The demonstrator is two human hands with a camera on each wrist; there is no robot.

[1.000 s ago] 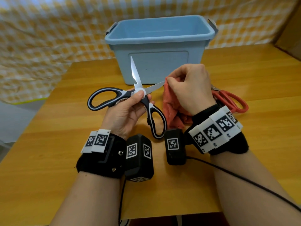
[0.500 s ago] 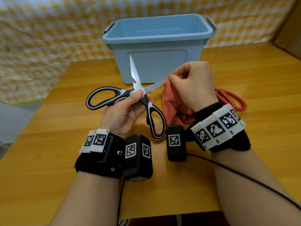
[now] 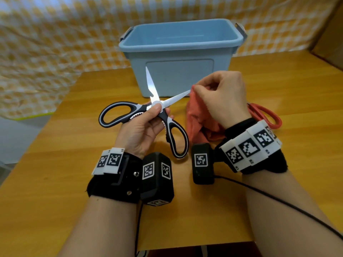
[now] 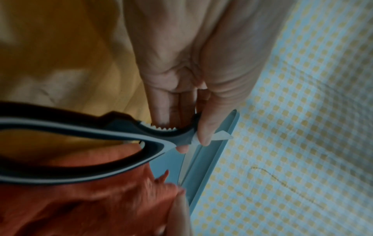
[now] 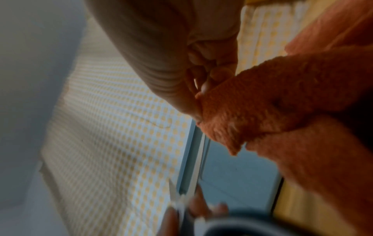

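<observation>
Left hand [image 3: 143, 130] is holding the black-and-white scissors [image 3: 155, 104] in the air just in front of the blue bin [image 3: 178, 75], toward the bin's left half. The thumb is pressing on the pivot and the fingers are curling underneath, pinching the scissors there. Both handle loops are hanging free: one is sticking out left of the bin, the other is pointing away from the bin toward the person. The blades are standing wide apart, one pointing up across the bin's front wall, the other slanting right along it.

Right hand [image 3: 220, 97] is hovering in front of the bin's right half, thumb and forefinger pinching the top edge of the orange cloth [image 3: 196, 117], the other fingers curling in. The cloth is hanging down from the pinch. The slanting blade tip is reaching that pinched edge; cannot tell if it is touching.

Red scissors [image 3: 265, 110] are lying on the wooden table [image 3: 55, 160], in front of the bin's right corner, partly hidden behind the right wrist.
</observation>
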